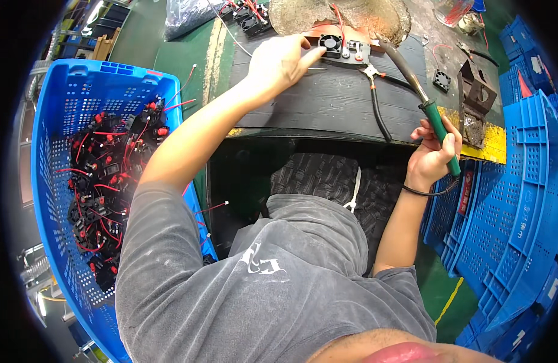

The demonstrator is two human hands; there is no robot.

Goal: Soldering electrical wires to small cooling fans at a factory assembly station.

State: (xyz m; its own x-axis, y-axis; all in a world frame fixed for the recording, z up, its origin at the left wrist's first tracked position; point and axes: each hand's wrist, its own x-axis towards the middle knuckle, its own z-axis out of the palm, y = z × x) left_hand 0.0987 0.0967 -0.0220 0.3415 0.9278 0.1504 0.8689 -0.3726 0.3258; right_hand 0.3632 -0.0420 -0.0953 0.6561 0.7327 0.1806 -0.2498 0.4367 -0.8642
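Observation:
My right hand [435,154] is wrapped round the green handle of a soldering iron [435,119]. Its dark shaft slants away to the left, and the tip is close to the right end of a small assembly with metal parts [355,52]. At that assembly's left end is a small black cooling fan [330,44] with a red wire. My left hand [279,65] has thumb and forefinger closed at the fan's left edge. Just nearer than the assembly, cutting pliers [374,91] with black and orange handles lie on the dark bench top [303,106].
On the left stands a blue crate [52,175] of black parts with red wires. Another fan [441,79] and a rusty metal iron stand [476,91] are on the bench's right. Several fans [251,23] and a plastic bag [191,18] lie at the back. Blue crates [502,187] stack up right.

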